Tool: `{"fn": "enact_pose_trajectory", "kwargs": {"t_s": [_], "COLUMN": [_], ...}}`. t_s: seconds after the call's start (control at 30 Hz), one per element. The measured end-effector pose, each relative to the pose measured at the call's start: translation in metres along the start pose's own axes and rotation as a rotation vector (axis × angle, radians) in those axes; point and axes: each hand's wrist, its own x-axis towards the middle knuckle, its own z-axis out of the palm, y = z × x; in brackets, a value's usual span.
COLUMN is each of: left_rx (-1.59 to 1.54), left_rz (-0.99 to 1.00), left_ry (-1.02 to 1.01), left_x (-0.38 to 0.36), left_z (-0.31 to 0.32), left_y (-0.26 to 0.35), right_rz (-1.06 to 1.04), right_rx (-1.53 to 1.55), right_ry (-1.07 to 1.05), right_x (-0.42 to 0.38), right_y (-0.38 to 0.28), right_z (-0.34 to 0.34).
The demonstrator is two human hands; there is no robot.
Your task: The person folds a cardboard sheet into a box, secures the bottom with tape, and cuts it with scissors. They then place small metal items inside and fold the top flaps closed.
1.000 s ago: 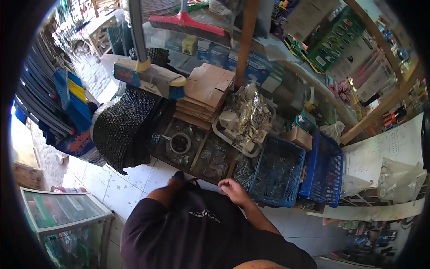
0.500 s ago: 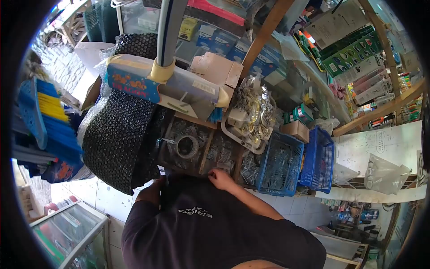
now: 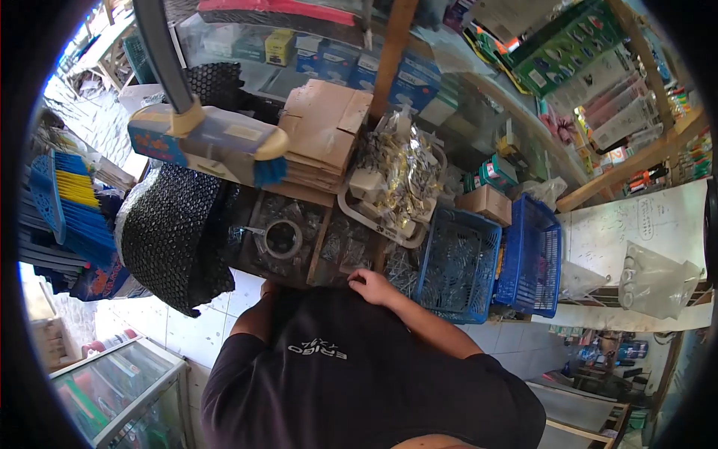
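"Shop clutter everywhere: glass counter (image 3: 467, 138) behind, divided wooden tray (image 3: 319, 243) in front. Which step?"

"Dark shirt (image 3: 374, 382) close to the tray; work at its near edge, I'd judge. Any pick there calls for fingertips."

"Materials?"

"Latticed blue basket (image 3: 452, 310), flat brown cardboard (image 3: 318, 112), a round roll (image 3: 299, 241) in the left section, crinkly clear packets (image 3: 355, 243) right of it."

"And the fingers?"

"On the right hand (image 3: 374, 286), loosely bent beside those packets; whether they pinch anything, I can't tell. Left hand (image 3: 266, 289): mostly hidden, can't tell."
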Motion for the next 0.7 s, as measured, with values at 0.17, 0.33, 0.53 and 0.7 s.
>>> {"fn": "enact_pose_trajectory", "kwargs": {"t_s": [0.17, 0.33, 0.53, 0.7], "left_rx": [-0.066, 0.054, -0.210, 0.119], "left_rz": [-0.159, 0.259, 0.299, 0.508], "left_ry": [0.089, 0.320, 0.095, -0.018], "left_x": [-0.038, -0.054, -0.134, -0.158], "left_z": [-0.011, -0.007, -0.102, -0.152], "left_y": [0.006, -0.012, 0.087, 0.167], "right_rz": [0.040, 0.006, -0.125, -0.091], "right_rx": [0.087, 0.139, -0.069, -0.131], "right_ry": [0.074, 0.093, 0.297, 0.308], "right_x": [-0.023, -0.024, -0.029, -0.021], "right_y": [0.006, 0.039, 0.026, 0.035], "right_z": [-0.013, -0.014, -0.014, -0.001]}}
